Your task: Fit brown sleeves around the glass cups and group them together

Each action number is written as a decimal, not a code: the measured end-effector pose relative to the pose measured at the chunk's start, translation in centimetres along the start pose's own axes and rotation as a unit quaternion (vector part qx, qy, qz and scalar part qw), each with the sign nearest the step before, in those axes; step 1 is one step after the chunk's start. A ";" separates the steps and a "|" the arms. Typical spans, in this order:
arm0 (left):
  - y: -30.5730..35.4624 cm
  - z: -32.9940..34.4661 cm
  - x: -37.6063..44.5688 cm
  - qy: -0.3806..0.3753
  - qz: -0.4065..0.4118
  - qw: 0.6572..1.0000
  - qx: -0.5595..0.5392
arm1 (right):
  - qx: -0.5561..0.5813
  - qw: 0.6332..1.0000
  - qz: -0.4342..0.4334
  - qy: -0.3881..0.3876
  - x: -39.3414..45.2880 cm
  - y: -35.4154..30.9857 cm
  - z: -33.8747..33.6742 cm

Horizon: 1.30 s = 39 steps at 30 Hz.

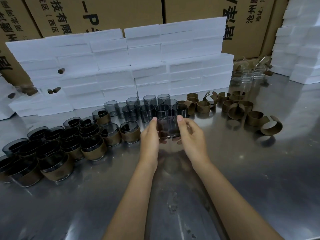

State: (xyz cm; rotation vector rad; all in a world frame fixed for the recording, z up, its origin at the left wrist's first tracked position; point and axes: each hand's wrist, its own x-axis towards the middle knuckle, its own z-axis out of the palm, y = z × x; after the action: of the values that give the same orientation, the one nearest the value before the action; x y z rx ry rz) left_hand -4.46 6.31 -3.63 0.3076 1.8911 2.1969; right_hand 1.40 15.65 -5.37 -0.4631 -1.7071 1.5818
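Smoky glass cup (168, 127), lifted above the steel table (242, 170) before the bare cups (147, 108), was gripped by left hand (150, 135) and right hand (191, 134), fingers curled round it. Sleeve fitting was apparently under way; next, joining the sleeved cups (69, 144) leftward.

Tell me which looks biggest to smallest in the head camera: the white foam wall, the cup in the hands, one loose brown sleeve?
1. White foam wall, by far the largest.
2. and 3. Cup and loose brown sleeve: they look about alike, so no ranking.
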 end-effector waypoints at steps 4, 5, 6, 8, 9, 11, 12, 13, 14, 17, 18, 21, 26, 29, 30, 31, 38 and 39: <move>0.2 0.3 -0.3 -0.031 0.010 0.999 0.004 | 0.106 0.985 0.134 -0.032 0.2 0.0 0.0; 0.1 0.3 -0.4 -0.041 0.031 0.998 0.032 | 0.134 0.978 0.158 -0.038 0.2 0.0 -0.1; 0.0 0.4 -0.6 -0.058 0.056 0.995 0.061 | 0.166 0.970 0.176 -0.036 0.2 -0.1 -0.3; -0.3 0.5 -1.0 -0.098 0.080 0.986 0.110 | 0.229 0.950 0.207 -0.034 0.4 -0.2 -0.9; -0.4 0.6 -1.1 -0.114 0.080 0.983 0.122 | 0.254 0.942 0.218 -0.036 0.5 -0.2 -1.2; -0.6 0.7 -1.1 -0.129 0.083 0.981 0.120 | 0.279 0.931 0.232 -0.044 0.7 -0.3 -1.5; -0.7 0.7 -1.1 -0.126 0.086 0.981 0.119 | 0.281 0.928 0.238 -0.047 0.7 -0.4 -1.5; -0.7 0.7 -1.1 -0.120 0.090 0.981 0.120 | 0.280 0.928 0.241 -0.051 0.7 -0.4 -1.5; -0.8 0.6 -1.0 -0.112 0.093 0.982 0.123 | 0.277 0.928 0.241 -0.055 0.7 -0.5 -1.4; -0.9 0.5 -0.8 -0.089 0.092 0.984 0.121 | 0.268 0.932 0.234 -0.068 0.7 -0.6 -1.4; -0.9 0.4 -0.8 -0.080 0.090 0.986 0.114 | 0.262 0.934 0.230 -0.074 0.7 -0.6 -1.5; -0.6 0.3 -0.6 -0.034 0.091 0.990 0.102 | 0.230 0.944 0.212 -0.102 0.5 -0.7 -1.4; -0.5 -0.4 -0.4 -0.006 0.062 0.995 0.079 | 0.199 0.955 0.192 -0.104 0.3 -0.7 -1.2; -0.5 0.0 -0.6 -0.017 0.040 0.996 0.074 | 0.222 0.951 0.202 -0.075 0.4 -0.7 -1.1; -0.5 0.2 -0.6 -0.026 0.031 0.996 0.075 | 0.234 0.948 0.207 -0.064 0.4 -0.8 -1.2; -0.5 0.4 -0.7 -0.041 0.022 0.996 0.074 | 0.249 0.944 0.212 -0.050 0.4 -0.9 -1.2; -0.6 1.1 -1.2 -0.147 -0.006 0.989 0.026 | 0.308 0.926 0.217 -0.011 0.6 -1.0 -1.7; -0.7 1.2 -1.2 -0.149 0.007 0.988 0.036 | 0.305 0.927 0.217 -0.013 0.6 -1.0 -1.7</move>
State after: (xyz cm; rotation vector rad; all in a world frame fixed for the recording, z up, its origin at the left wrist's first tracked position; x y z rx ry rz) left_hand -2.92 7.17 -4.20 0.6257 1.8079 1.9619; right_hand 2.45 17.05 -4.36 -0.5145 -1.0710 2.3286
